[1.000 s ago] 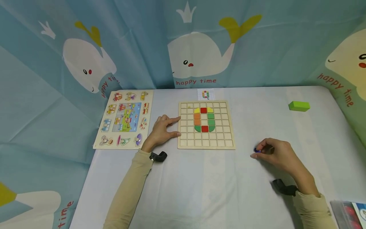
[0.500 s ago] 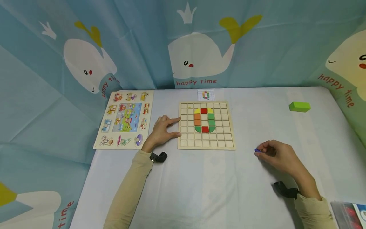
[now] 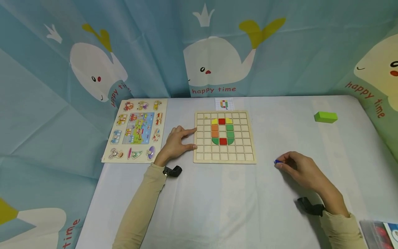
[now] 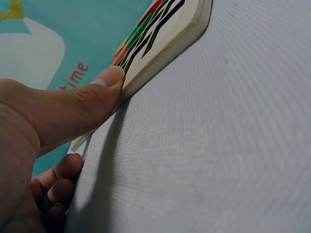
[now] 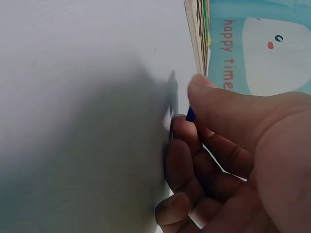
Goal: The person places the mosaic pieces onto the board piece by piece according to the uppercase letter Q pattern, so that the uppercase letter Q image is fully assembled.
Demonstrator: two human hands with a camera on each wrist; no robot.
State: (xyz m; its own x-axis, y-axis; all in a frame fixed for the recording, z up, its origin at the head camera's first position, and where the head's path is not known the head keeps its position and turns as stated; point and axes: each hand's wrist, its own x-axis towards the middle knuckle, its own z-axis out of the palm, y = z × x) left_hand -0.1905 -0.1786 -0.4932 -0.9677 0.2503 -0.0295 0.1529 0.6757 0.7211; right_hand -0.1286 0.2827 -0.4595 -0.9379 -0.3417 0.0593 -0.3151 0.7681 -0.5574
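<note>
On the table lies a wooden grid board (image 3: 237, 152) with red, yellow, orange and green pieces set in a ring in its squares. My left hand (image 3: 175, 142) rests at the board's left side, thumb and index finger stretched apart and touching the edge. In the left wrist view, the thumb (image 4: 80, 104) presses against the board's rim. To the right of the board, my right hand (image 3: 301, 169) pinches a small blue puzzle piece (image 3: 277, 161) between thumb and fingertips, close above the tabletop. Fingers cover most of that piece (image 5: 191, 115) in the right wrist view, so its shape is hidden.
Behind the board lies a small pattern card (image 3: 224, 103). A knobbed vehicle puzzle (image 3: 136, 130) is at the left. A green block (image 3: 325, 117) sits at the far right, and a clear plastic box (image 3: 376, 233) at the near right corner. A whale-print curtain (image 3: 149, 52) borders the table.
My right hand has shifted slightly, and the blue puzzle piece has turned between its fingertips. The left hand stays in place on the board's edge.
</note>
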